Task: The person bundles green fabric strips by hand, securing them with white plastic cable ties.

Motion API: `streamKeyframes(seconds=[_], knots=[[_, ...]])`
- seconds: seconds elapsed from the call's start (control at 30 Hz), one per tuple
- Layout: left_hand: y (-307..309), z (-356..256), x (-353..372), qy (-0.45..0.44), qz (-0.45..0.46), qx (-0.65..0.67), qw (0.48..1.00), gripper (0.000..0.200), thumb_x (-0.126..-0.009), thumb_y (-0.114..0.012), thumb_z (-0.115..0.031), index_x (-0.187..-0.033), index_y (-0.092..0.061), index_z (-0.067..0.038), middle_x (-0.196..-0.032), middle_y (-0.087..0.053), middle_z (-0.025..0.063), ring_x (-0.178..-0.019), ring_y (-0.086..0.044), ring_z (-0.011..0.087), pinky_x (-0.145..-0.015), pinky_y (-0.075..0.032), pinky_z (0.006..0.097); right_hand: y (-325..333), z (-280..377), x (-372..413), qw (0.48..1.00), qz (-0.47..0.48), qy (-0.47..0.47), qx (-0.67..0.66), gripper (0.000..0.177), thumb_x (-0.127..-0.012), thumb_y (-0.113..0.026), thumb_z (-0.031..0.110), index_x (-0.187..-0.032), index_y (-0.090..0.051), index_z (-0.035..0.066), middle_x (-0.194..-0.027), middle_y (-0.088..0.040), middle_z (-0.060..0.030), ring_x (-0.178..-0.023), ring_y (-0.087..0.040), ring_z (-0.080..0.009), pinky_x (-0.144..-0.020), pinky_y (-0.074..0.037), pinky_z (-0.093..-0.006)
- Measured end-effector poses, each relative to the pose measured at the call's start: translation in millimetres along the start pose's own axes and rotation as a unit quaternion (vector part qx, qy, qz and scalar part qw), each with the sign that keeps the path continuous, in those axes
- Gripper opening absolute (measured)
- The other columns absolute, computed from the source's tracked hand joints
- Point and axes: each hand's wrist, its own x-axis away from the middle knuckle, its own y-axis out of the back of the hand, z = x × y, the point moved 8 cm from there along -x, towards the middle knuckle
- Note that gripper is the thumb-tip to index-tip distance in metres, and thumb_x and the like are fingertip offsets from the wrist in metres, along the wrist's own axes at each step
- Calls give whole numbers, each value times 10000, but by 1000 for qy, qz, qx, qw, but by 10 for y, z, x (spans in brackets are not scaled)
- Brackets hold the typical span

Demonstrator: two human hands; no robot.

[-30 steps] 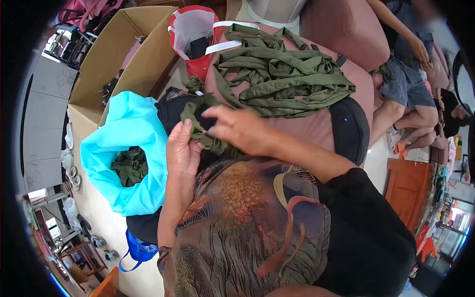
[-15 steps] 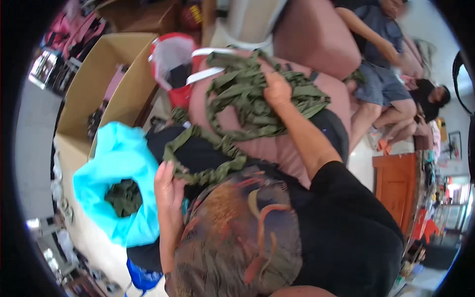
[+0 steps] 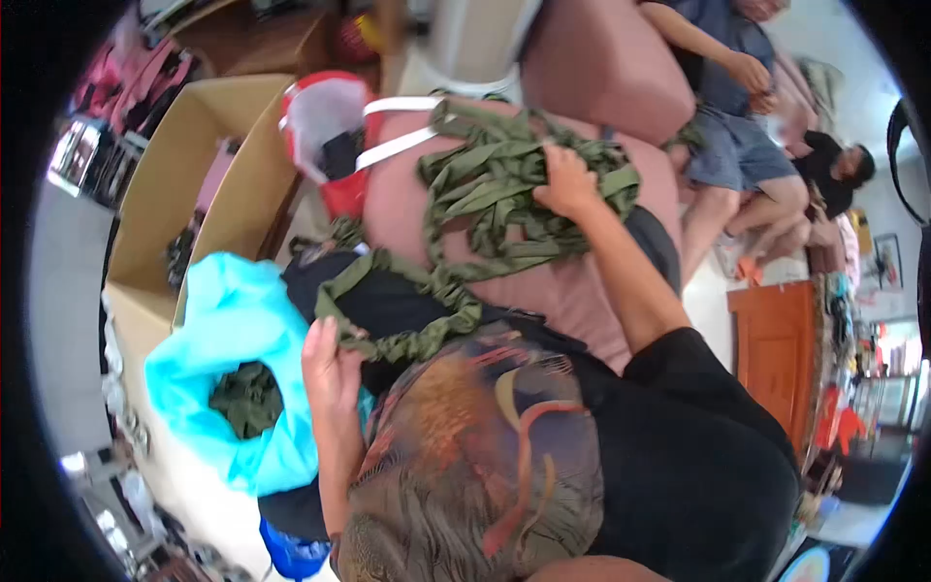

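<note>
A gathered olive-green fabric strip [image 3: 427,341] loops across my lap, and my left hand [image 3: 332,364] pinches it at its left end. The strip runs up to a tangled pile of green fabric strips [image 3: 495,189] on a pink cushioned seat [image 3: 388,199]. My right hand [image 3: 567,181] rests on the right part of this pile, thumb and fingers apart, some fingertips hard to make out among the folds. Beside my left forearm stands a bright turquoise bag [image 3: 228,310], open at the top, with a bundle of green fabric [image 3: 247,400] inside.
A tall open cardboard box [image 3: 145,213] stands at the left, with a red and white bag [image 3: 330,126] beside it. A blue bag [image 3: 291,553] lies low near my left side. Two other people sit at upper right, one in grey shorts [image 3: 722,160]. A wooden cabinet [image 3: 773,344] stands right.
My right hand has shifted slightly right and down over the pile, and its fingers have loosened from a closed shape. My left hand keeps its pinch on the strip.
</note>
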Motion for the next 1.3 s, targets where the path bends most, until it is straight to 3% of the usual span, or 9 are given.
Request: streamKeyframes(seconds=[0.03,0.1,0.23,0.3,0.5,0.63,0.7,0.8,1.3], knots=[[-27,-16,14,2,-14,13,1000,120,-962,-573,-146,-1031,-582,-49,-857,-645,52,-736,-629,184,-691,-523,316,87,121,47,998,-39,49,-32,819,-774,-732,348,-1445,-321,123,-1390,-422,-169,-1315,-371,-368,-1029,-291,-599],[-95,-29,35,-7,-20,10,1000,109,-957,-586,-155,-990,-594,-51,-813,-644,53,-721,-631,182,-679,-530,318,418,416,213,972,-193,123,-58,821,-796,-693,466,-1456,-318,153,-1473,-354,-163,-1392,-280,-350,-1067,-234,-605],[-148,-26,34,-15,3,14,1000,112,-953,-588,-134,-1017,-611,-45,-834,-677,65,-709,-664,175,-577,-548,292,-314,716,122,984,-65,153,61,680,-862,-611,452,-1415,-375,135,-1456,-362,-141,-1362,-311,-328,-1071,-227,-610],[-187,-66,-1,-20,6,3,1000,116,-956,-584,-146,-1013,-607,-47,-830,-669,58,-713,-657,172,-598,-546,295,-110,758,91,986,-116,119,-28,674,-883,-567,489,-1438,-374,159,-1509,-322,-131,-1420,-233,-340,-1117,-155,-614],[-247,-64,54,0,25,-26,999,132,-965,-574,-177,-1011,-598,-56,-822,-649,47,-733,-642,155,-630,-532,288,-398,765,5,980,-126,151,12,627,-845,-640,384,-1376,-429,126,-1415,-419,-147,-1327,-361,-336,-1045,-257,-593],[-370,-167,80,-16,-22,-71,997,133,-974,-539,-156,-1056,-571,-57,-828,-644,50,-709,-638,167,-620,-530,298,614,1391,640,938,-215,258,-86,492,-790,-672,237,-1234,-529,82,-1247,-555,-158,-1200,-480,-356,-1000,-337,-526],[-417,-126,50,-12,10,-39,999,148,-973,-532,-158,-1078,-553,-55,-829,-645,56,-699,-643,171,-599,-541,307,631,1676,913,911,-89,356,-191,389,-774,-679,208,-1114,-569,54,-1042,-597,-164,-988,-559,-378,-859,-448,-467],[-382,-96,23,-13,36,-33,999,159,-970,-535,-150,-1094,-561,-53,-860,-665,61,-693,-663,168,-529,-552,287,271,1876,1304,846,-40,425,-319,229,-803,-677,173,-972,-596,42,-889,-600,-143,-860,-592,-351,-779,-470,-448],[-334,-78,51,-17,8,-12,1000,151,-947,-593,-158,-1059,-624,-62,-815,-681,30,-619,-653,142,-496,-537,262,-44,2014,1435,863,55,410,-288,127,-822,-629,159,-914,-640,73,-922,-599,-122,-950,-566,-325,-852,-458,-424]])
